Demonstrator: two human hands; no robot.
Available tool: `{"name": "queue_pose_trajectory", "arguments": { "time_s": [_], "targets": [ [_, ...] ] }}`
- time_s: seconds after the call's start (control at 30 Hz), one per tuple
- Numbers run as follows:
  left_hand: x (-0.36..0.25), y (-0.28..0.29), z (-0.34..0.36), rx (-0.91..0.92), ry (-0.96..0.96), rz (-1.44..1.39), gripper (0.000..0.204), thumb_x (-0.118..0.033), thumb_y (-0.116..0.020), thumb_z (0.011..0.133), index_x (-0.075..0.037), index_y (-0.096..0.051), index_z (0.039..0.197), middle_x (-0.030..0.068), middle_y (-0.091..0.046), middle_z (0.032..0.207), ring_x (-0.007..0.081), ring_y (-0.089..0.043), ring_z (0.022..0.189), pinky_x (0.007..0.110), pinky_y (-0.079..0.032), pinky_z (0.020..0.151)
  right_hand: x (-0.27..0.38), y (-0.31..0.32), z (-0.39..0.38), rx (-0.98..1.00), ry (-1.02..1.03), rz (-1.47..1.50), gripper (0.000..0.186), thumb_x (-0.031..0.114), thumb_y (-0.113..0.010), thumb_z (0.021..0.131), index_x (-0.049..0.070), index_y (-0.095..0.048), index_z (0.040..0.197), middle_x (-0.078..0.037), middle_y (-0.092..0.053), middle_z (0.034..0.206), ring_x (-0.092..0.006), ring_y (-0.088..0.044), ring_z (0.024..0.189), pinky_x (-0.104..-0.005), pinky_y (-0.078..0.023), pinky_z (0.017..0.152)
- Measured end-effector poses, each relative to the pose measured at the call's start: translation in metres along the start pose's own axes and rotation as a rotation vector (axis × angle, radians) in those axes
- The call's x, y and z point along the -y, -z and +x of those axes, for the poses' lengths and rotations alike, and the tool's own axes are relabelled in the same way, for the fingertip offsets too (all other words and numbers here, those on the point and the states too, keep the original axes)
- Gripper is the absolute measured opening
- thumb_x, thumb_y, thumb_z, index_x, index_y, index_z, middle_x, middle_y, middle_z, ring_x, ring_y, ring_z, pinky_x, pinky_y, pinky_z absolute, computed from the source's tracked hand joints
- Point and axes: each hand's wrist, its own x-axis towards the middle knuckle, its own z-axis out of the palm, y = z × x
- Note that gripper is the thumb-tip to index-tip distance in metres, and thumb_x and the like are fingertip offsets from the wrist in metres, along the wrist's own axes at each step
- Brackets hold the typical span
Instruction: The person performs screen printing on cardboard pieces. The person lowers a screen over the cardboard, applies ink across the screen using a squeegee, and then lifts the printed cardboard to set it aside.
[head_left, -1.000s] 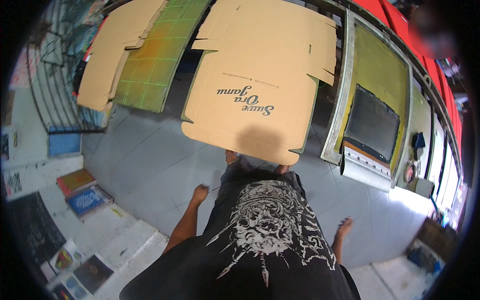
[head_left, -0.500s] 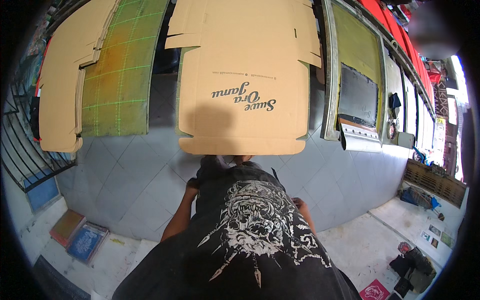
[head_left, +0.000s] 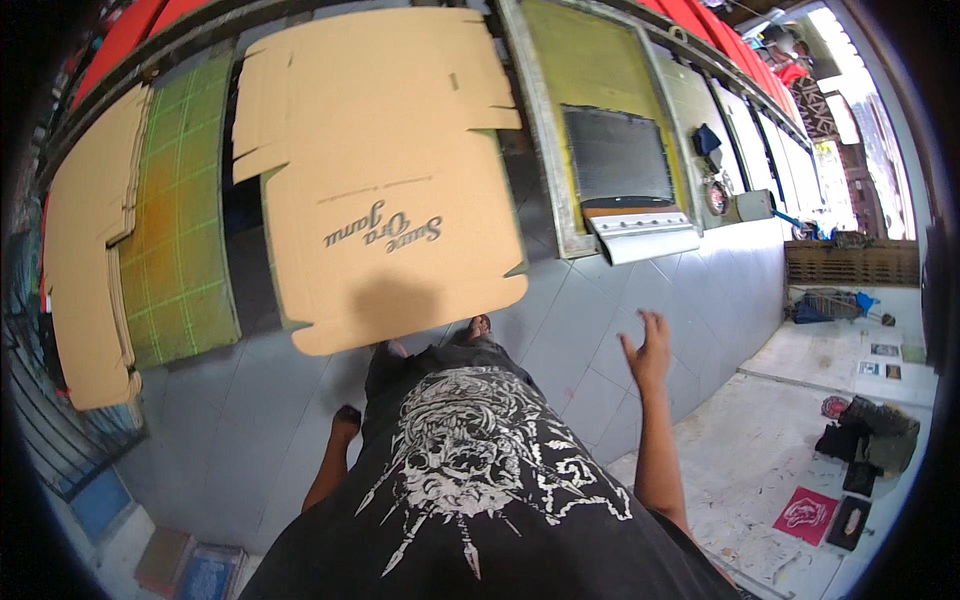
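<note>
My right hand (head_left: 651, 352), empty, fingers parted, is nearer the long silver metal squeegee (head_left: 650, 240) lying crosswise ahead; my left hand (head_left: 346, 422) I can't tell.

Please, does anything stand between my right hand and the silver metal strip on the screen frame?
Nothing visible stands in the way. Between the right hand and the silver metal strip at the near end of the screen frame, this view shows only grey tiled floor below.
</note>
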Motion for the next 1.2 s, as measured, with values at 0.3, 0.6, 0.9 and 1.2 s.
{"name": "queue_pose_trajectory", "arguments": {
  "time_s": [0.3, 0.6, 0.9, 1.2],
  "targets": [
    [-0.089, 0.010, 0.063, 0.160, 0.539, -0.768, 0.024, -0.020, -0.059, 0.082, 0.003, -0.063, 0.088, 0.0181, -0.065, 0.078, 0.0295, -0.062, 0.072, 0.036, -0.048, 0.066, -0.084, 0.009, 0.159, 0.038, 0.495, -0.086, 0.060, 0.011, -0.078, 0.063, 0.007, -0.054, 0.117, -0.014, -0.054, 0.119, -0.0333, -0.051, 0.111, -0.0419, -0.043, 0.093],
    [-0.277, 0.113, 0.157, -0.014, 0.687, -0.881, 0.017, -0.015, -0.054, 0.092, 0.001, -0.058, 0.091, 0.0109, -0.063, 0.077, 0.0174, -0.057, 0.070, 0.031, -0.046, 0.067, -0.128, 0.010, 0.228, 0.187, 0.819, 0.110, 0.039, 0.007, -0.068, 0.065, 0.005, -0.056, 0.102, -0.012, -0.059, 0.094, -0.0319, -0.058, 0.092, -0.0423, -0.047, 0.080],
    [-0.437, 0.235, 0.270, -0.228, 0.580, -0.692, 0.025, -0.017, -0.062, 0.087, 0.002, -0.055, 0.101, 0.0156, -0.061, 0.095, 0.0254, -0.059, 0.087, 0.035, -0.047, 0.076, -0.117, 0.018, 0.305, 0.138, 0.884, 0.178, 0.034, 0.013, -0.074, 0.069, 0.005, -0.051, 0.094, -0.014, -0.061, 0.086, -0.0349, -0.062, 0.085, -0.0460, -0.049, 0.072],
    [-0.469, 0.262, 0.377, -0.567, 0.359, -0.206, 0.100, -0.030, -0.081, 0.067, 0.005, -0.023, 0.140, 0.0321, -0.025, 0.143, 0.0454, -0.028, 0.133, 0.045, -0.028, 0.109, -0.119, 0.014, 0.304, 0.163, 0.869, 0.205, 0.031, 0.014, -0.074, 0.070, 0.006, -0.051, 0.087, -0.013, -0.061, 0.087, -0.0337, -0.061, 0.087, -0.0448, -0.050, 0.071]
  ]
}}
